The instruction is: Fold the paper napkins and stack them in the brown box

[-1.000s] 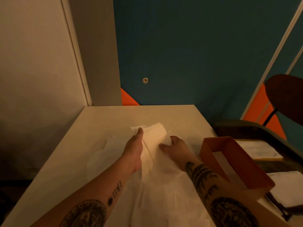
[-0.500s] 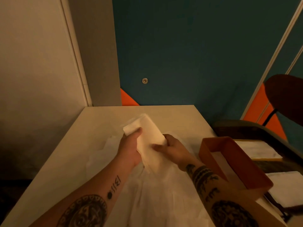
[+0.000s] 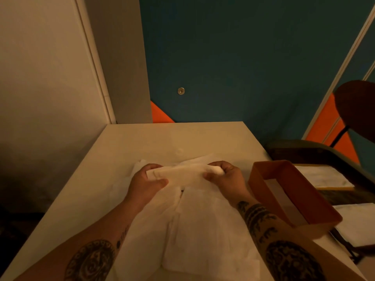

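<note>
The narrow folded white paper napkin (image 3: 182,175) is hanging in the air between the two sets of fingers. Its long axis is running left to right, one end pointing into each palm, and it is sagging a little in the middle. The left hand (image 3: 146,183) is pinching the left end, its thumb (image 3: 160,181) lying on the near face and its curled fingers (image 3: 154,166) wrapping over the far edge. The right hand (image 3: 227,177) is gripping the right end the same way, its fingers (image 3: 221,165) curling tightly over the top and bunching the paper. Just under the fingers and toward the person, loose white unfolded napkins (image 3: 203,230) are lying spread and overlapping on the pale flat tabletop (image 3: 182,136). To the right of the right fingers, near but apart, the open-topped rectangular brown box (image 3: 269,169) is standing on the table edge, its long side running away from the person. Further right of it, flat white stacks (image 3: 320,177) are resting on a lower dark surface, and a dark rounded chair back (image 3: 357,110) is showing before the teal wall (image 3: 243,57)
</note>
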`<state>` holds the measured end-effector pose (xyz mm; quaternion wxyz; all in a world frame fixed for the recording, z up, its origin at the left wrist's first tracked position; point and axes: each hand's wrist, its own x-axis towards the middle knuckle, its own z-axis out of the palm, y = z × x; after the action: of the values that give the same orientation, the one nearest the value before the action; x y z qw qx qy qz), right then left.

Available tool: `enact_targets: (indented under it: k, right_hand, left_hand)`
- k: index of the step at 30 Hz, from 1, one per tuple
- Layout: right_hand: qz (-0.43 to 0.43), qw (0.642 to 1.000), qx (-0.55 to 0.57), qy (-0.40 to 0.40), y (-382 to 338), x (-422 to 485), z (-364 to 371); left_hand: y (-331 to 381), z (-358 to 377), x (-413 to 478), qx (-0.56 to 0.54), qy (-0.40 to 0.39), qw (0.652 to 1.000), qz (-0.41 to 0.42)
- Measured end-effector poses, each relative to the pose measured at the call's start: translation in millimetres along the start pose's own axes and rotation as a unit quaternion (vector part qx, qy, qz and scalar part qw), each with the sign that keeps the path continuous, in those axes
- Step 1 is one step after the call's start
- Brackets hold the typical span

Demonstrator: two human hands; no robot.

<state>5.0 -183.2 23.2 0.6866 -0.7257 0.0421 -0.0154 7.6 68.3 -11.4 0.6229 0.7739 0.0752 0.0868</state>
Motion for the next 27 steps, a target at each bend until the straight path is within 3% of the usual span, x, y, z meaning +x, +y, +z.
enact_targets:
  k: [12,18,21,27]
  right_hand:
    - [0.014,0.999,-0.042,-0.026,38,-14,13]
    - [-0.028,0.999,0.024,0.015,24,-2,11]
    - [-0.034,0.999,0.0,-0.003,26,-3,6]
    - [-0.023,0.999,-0.043,-0.012,37,-6,7]
  left_hand:
    - [-18,11,-14,-0.011,-0.019,1.0,-0.007]
    - [-9,14,-4,-0.103,-0.007,0.994,0.035]
    - [-15,11,-1,-0.123,-0.039,0.992,0.005]
    - [-24,19,-5,-0.073,-0.029,0.997,0.0]
